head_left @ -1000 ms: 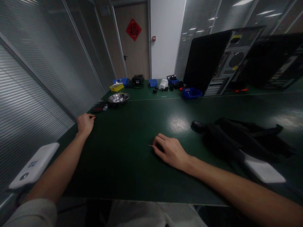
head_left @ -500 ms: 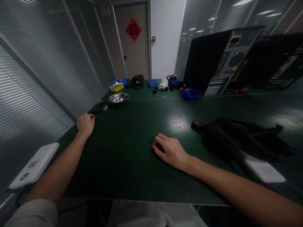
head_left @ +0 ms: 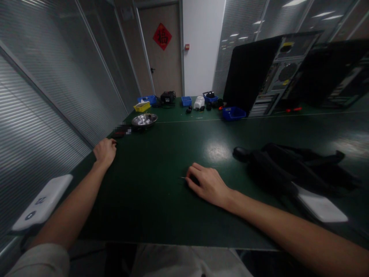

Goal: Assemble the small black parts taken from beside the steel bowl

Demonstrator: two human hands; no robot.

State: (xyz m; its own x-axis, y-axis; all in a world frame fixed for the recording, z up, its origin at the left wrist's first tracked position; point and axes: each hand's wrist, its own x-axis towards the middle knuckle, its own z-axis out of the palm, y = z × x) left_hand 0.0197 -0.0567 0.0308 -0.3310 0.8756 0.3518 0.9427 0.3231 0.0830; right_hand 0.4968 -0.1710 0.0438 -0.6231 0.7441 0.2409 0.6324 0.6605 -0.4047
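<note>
My right hand rests on the green tabletop, thumb and finger pinched together. Out of the pinch, to the left, sticks a thin light needle-like piece; its exact kind is too small to tell. At the table's left edge lies my left hand, its fingers curled closed. Anything it holds is hidden from me. Just beyond that hand is a dark, partly blurred-out object, and farther on a round metal dish holds small pale and dark bits.
To the right lie a black bag or cloth and a white power bank-like box. Another white box sits by my left forearm. Computer towers, blue bins and a yellow tray stand at the back.
</note>
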